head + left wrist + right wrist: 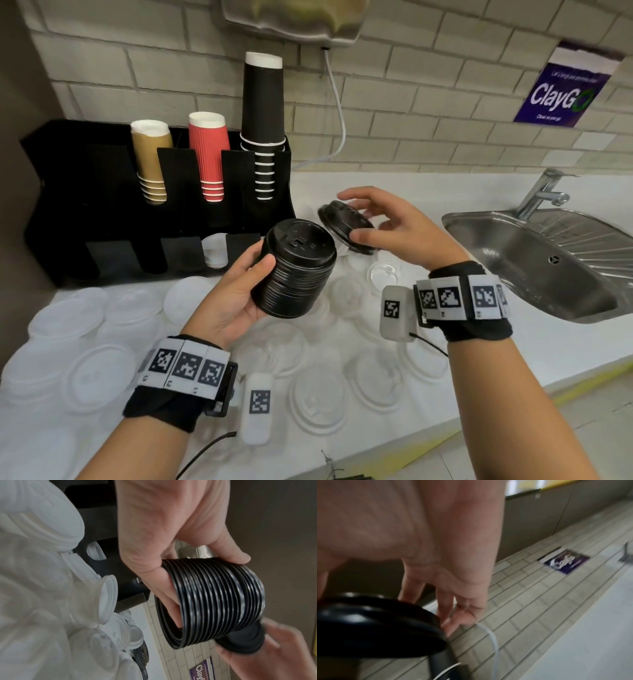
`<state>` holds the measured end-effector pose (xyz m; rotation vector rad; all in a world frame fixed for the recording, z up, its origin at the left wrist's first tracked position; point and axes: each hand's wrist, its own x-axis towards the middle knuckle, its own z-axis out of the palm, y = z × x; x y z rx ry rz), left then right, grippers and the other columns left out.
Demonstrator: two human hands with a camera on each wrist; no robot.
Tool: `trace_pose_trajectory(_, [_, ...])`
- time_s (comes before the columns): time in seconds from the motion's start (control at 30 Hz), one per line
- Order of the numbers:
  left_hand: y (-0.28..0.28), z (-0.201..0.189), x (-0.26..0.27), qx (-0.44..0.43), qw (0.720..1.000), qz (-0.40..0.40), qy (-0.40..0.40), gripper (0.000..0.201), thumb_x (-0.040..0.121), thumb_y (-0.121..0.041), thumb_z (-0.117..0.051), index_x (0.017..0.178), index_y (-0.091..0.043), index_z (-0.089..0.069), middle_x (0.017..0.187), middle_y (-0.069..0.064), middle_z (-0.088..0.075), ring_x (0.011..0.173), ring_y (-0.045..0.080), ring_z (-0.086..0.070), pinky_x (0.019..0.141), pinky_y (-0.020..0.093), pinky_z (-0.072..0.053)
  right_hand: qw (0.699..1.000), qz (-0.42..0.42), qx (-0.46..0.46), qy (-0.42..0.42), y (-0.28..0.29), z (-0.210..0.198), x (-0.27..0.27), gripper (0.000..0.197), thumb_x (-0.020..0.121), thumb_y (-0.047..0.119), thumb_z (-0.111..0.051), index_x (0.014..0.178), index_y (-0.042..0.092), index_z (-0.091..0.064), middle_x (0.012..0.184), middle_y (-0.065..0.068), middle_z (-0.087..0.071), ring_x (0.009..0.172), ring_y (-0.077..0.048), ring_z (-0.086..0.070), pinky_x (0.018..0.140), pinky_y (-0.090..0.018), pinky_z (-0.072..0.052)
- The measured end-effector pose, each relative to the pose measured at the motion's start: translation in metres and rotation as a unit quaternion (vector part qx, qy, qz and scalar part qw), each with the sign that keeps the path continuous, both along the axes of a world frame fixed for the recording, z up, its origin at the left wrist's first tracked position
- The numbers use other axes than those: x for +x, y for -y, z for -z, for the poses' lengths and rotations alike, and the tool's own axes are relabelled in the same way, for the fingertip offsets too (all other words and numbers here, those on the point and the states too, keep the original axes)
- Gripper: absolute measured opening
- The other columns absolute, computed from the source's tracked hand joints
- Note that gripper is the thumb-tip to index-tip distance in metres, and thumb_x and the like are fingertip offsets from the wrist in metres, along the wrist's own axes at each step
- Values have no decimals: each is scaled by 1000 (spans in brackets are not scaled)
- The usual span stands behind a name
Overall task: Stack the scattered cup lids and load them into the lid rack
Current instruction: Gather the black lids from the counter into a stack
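Worktop [513, 346] space is being taken up by many scattered clear and white lids [99, 377], lying flat and overlapping in front of the person. At the back left, the black lid rack [68, 205] is standing against the tiled wall, with gold, red and black cups being kept upside down in its upper slots and a few white lids being kept on edge in one lower slot. A steel sink [548, 260] is being seen at the right.

Above the worktop, a stack of black lids [294, 270] is being held in the left hand [233, 294]. Its long axis is being tilted, the top lid facing up and toward the camera, the base pointing down toward the palm. The fingers [164, 596] are being curled round the far side of the stack and the thumb is being pressed on the near side.

Just right of the stack's top, a smaller bunch of black lids [346, 226] is being pinched at its rim by the right hand [394, 226], thumb in front, fingers spread behind; it is being tilted, its top facing the rack.
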<state>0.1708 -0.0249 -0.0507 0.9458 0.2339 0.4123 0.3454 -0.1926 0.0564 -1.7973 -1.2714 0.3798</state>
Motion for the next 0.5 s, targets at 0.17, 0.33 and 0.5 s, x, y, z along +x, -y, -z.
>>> trace_pose_trajectory(0.17, [10,-2,1,15,1000,17,-5,44,78,-28,-61,122,-26,-60,110,0,-72,100,16,-70,68,32,-58,996,-86,30,-12,-17,11,-20,43,80,20,-69,122,21,-61,124,1,-62,112,-27,-53,79,-45,-49])
trace_pose_trajectory(0.33, [13,-4,1,24,999,19,-7,49,77,-29,-62,126,-26,-57,110,1,-72,101,18,-70,69,33,-58,996,-89,1,11,-20,17,-21,46,77,25,-72,122,28,-63,122,5,-62,107,-21,-55,81,-28,-46])
trace_pose_trajectory(0.5, [16,-4,3,14,1000,8,-8,59,75,-31,-63,133,-24,-53,116,4,-70,107,21,-68,72,34,-59,994,-90,-4,68,-20,16,-24,47,74,30,-74,120,33,-63,114,7,-61,109,-14,-55,75,-10,-39])
